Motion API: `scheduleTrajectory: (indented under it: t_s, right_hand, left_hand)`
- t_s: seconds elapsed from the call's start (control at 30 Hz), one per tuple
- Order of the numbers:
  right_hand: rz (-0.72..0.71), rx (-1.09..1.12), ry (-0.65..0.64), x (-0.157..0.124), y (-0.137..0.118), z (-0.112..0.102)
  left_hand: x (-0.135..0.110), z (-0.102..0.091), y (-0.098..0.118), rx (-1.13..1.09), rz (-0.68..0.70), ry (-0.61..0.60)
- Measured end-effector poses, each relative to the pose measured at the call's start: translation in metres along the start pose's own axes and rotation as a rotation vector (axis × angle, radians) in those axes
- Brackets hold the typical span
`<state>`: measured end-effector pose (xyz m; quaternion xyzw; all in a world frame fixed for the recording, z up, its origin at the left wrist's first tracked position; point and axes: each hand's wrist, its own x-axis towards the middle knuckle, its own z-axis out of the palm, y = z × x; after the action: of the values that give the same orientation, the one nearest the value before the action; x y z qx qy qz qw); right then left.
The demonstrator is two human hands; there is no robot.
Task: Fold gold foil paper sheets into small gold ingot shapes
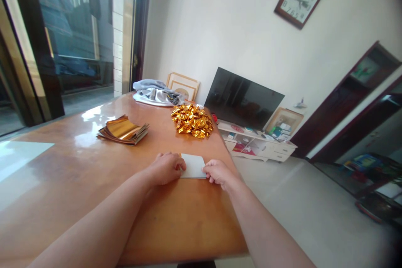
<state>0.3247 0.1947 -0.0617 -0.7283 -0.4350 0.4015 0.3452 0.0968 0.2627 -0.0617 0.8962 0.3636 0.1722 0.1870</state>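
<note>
A small white sheet of paper (193, 165) lies flat on the wooden table (94, 176) near its right edge. My left hand (166, 167) presses on the sheet's left edge with curled fingers. My right hand (218, 173) pinches its right lower corner, fingers closed. Beyond the sheet sits a pile of folded gold foil pieces (192, 120). A stack of gold foil sheets (123, 130) lies to the left of the pile.
A grey cloth bundle (157, 93) rests at the table's far end, with picture frames (184, 86) behind it. A dark television (241, 98) stands on a low white cabinet (260, 144) to the right. Tiled floor lies beside the table's right edge.
</note>
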Motion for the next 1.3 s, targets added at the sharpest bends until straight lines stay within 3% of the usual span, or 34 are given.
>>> scheduleTrajectory:
  t_s: [0.13, 0.3, 0.4, 0.57, 0.77, 0.87, 0.97, 1.1, 1.2, 1.3]
  right_hand:
    - [0.017, 0.115, 0.005, -0.002, -0.005, -0.001]
    - [0.069, 0.291, -0.004, -0.006, -0.009, -0.008]
    - [0.107, 0.387, -0.016, -0.007, -0.009, -0.008]
    - [0.132, 0.501, -0.056, -0.009, -0.015, 0.001]
    - [0.053, 0.549, -0.082, -0.023, -0.031, 0.018]
    - [-0.061, 0.567, -0.078, -0.034, -0.037, 0.023]
    - [-0.187, 0.496, -0.089, -0.045, -0.035, 0.026]
    - [-0.19, 0.249, -0.196, -0.052, -0.023, 0.031]
    - [-0.149, 0.207, -0.199, -0.049, -0.012, 0.034]
    - [-0.142, 0.386, -0.215, -0.044, -0.006, 0.034]
  left_hand:
    - [-0.001, -0.001, 0.003, 0.012, 0.013, 0.045]
    - [-0.002, -0.001, 0.008, 0.032, 0.101, 0.184]
    - [-0.004, 0.0, 0.012, 0.039, 0.164, 0.188]
    - [-0.008, -0.002, 0.027, 0.093, 0.234, 0.208]
    - [-0.007, -0.007, 0.035, 0.162, 0.21, 0.278]
    - [-0.001, -0.003, 0.027, -0.038, 0.14, 0.364]
    - [0.004, 0.002, 0.022, -0.511, 0.024, 0.458]
    - [0.006, 0.0, 0.022, -1.134, -0.12, 0.401]
    - [0.005, -0.004, 0.021, -1.306, -0.165, 0.386]
    - [0.006, -0.003, 0.018, -1.429, -0.178, 0.31]
